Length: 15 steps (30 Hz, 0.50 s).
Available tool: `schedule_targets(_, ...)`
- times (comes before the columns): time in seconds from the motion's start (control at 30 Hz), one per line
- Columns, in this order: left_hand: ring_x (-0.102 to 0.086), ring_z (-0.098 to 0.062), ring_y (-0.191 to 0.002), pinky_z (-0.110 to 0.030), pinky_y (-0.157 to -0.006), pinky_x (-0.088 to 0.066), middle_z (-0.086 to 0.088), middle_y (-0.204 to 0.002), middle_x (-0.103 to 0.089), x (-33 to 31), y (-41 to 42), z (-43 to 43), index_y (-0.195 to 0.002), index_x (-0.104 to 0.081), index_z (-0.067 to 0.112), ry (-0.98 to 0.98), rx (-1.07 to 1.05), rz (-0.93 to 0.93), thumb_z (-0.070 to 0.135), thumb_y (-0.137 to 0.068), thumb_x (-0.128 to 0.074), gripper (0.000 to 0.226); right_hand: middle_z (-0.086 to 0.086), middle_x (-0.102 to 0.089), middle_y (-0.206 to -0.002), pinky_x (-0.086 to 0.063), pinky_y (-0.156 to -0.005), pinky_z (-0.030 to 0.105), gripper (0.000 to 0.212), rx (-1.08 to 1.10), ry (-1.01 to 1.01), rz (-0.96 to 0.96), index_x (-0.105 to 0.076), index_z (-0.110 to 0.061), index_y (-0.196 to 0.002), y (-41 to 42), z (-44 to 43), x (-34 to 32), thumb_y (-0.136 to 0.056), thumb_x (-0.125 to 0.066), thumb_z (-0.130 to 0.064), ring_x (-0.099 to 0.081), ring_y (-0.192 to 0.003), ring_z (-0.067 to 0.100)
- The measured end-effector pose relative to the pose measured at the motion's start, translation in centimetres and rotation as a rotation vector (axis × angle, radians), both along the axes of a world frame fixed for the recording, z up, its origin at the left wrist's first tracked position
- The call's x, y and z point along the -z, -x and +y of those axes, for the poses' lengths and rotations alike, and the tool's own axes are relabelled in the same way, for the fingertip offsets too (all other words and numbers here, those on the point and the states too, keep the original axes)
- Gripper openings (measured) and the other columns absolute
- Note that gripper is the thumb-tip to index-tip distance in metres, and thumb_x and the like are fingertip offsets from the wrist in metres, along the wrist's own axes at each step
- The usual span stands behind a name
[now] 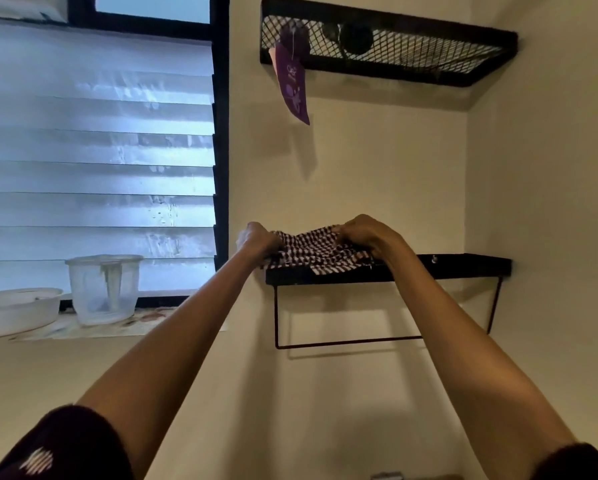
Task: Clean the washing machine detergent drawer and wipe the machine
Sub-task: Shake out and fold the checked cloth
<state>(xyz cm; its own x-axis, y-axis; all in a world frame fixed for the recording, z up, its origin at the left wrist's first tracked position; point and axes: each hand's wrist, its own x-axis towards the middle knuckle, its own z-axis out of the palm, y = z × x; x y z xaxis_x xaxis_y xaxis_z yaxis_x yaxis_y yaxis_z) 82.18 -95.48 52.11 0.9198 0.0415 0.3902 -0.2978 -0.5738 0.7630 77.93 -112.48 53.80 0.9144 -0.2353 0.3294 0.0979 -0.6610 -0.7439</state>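
A checked dark-and-white cloth (313, 252) lies on the lower black wall shelf (463, 266), its front edge hanging slightly over the rim. My left hand (257, 241) grips the cloth's left end. My right hand (366, 235) grips its right end. Both arms reach up and forward to the shelf. The washing machine and its detergent drawer are out of view.
An upper black mesh shelf (411, 51) holds dark items, and a purple sachet (294, 86) hangs from it. A thin rail (346, 342) hangs under the lower shelf. On the window sill at left stand a clear plastic container (105, 289) and a white bowl (15, 311). Louvred window (96, 161) behind.
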Motion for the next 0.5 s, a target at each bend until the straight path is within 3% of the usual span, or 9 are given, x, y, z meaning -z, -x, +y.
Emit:
schedule_targets(0.07, -0.054, -0.021, -0.077, -0.026, -0.057, -0.043, -0.015, -0.093, -0.053, 0.0, 0.0, -0.3, -0.083, -0.054, -0.001, -0.113, -0.014, -0.021, 0.016, -0.088, -0.06, 0.018, 0.012, -0.056, -0.091, -0.041, -0.059, 0.03, 0.022, 0.064, 0.237, 0.098, -0.052, 0.003, -0.102, 0.2, 0.1, 0.3, -0.091, -0.054, -0.015, -0.052, -0.072, 0.022)
schedule_targets(0.13, -0.053, -0.024, -0.083, -0.026, -0.053, -0.041, -0.019, -0.096, -0.056, -0.1, 0.1, -0.7, -0.084, -0.052, 0.002, -0.207, -0.008, -0.043, 0.011, -0.089, -0.055, 0.011, 0.013, -0.051, -0.098, -0.035, -0.067, 0.029, 0.023, 0.112, 0.398, 0.158, -0.051, 0.0, -0.107, 0.3, 0.2, 0.5, -0.093, -0.05, -0.019, -0.05, -0.083, 0.026)
schedule_targets(0.23, -0.058, -0.029, -0.092, -0.03, -0.065, -0.047, -0.022, -0.113, -0.061, 0.2, 0.2, -1.4, -0.093, -0.058, -0.003, -0.331, -0.005, -0.093, 0.008, -0.09, -0.05, 0.013, 0.016, -0.054, -0.111, -0.034, -0.071, 0.028, 0.031, 0.159, 0.554, 0.244, -0.053, 0.003, -0.116, 0.4, 0.9, 0.3, -0.095, -0.045, -0.018, -0.053, -0.095, 0.03)
schedule_targets(0.3, -0.053, -0.029, -0.097, -0.03, -0.069, -0.043, -0.022, -0.119, -0.057, 0.3, 0.4, -1.6, -0.098, -0.057, -0.003, -0.457, -0.048, -0.163, 0.009, -0.091, -0.048, 0.017, 0.011, -0.055, -0.095, -0.037, -0.066, 0.028, 0.023, 0.196, 0.628, 0.322, -0.056, 0.001, -0.102, 0.1, 1.2, 0.0, -0.095, -0.043, -0.017, -0.053, -0.082, 0.027)
schedule_targets(0.37, -0.043, -0.031, -0.117, -0.036, -0.089, -0.04, -0.02, -0.127, -0.047, -0.2, 0.9, -1.7, -0.113, -0.054, -0.002, -0.601, -0.128, -0.295, 0.011, -0.091, -0.048, 0.026, 0.009, -0.054, -0.087, -0.043, -0.068, 0.028, 0.014, 0.264, 0.659, 0.289, -0.053, -0.004, -0.086, -0.7, 1.6, -0.1, -0.092, -0.047, -0.015, -0.055, -0.081, 0.025)
schedule_targets(0.43, -0.041, -0.03, -0.123, -0.038, -0.099, -0.039, -0.017, -0.131, -0.046, -1.4, 1.1, -2.1, -0.119, -0.054, 0.001, -0.675, -0.101, -0.359, 0.015, -0.091, -0.05, 0.031, 0.012, -0.061, -0.106, -0.045, -0.086, 0.033, 0.015, 0.251, 0.657, 0.154, -0.059, -0.002, -0.098, -1.8, 1.8, 0.1, -0.088, -0.052, -0.012, -0.057, -0.103, 0.029)
schedule_targets(0.5, -0.049, -0.028, -0.119, -0.036, -0.097, -0.041, -0.015, -0.13, -0.053, -2.3, 1.6, -2.8, -0.121, -0.056, 0.001, -0.725, 0.03, -0.253, 0.017, -0.094, -0.047, 0.032, 0.012, -0.062, -0.118, -0.047, -0.083, 0.031, 0.028, 0.182, 0.626, 0.105, -0.061, -0.005, -0.115, -2.0, 2.5, 0.2, -0.089, -0.055, -0.012, -0.059, -0.102, 0.027)
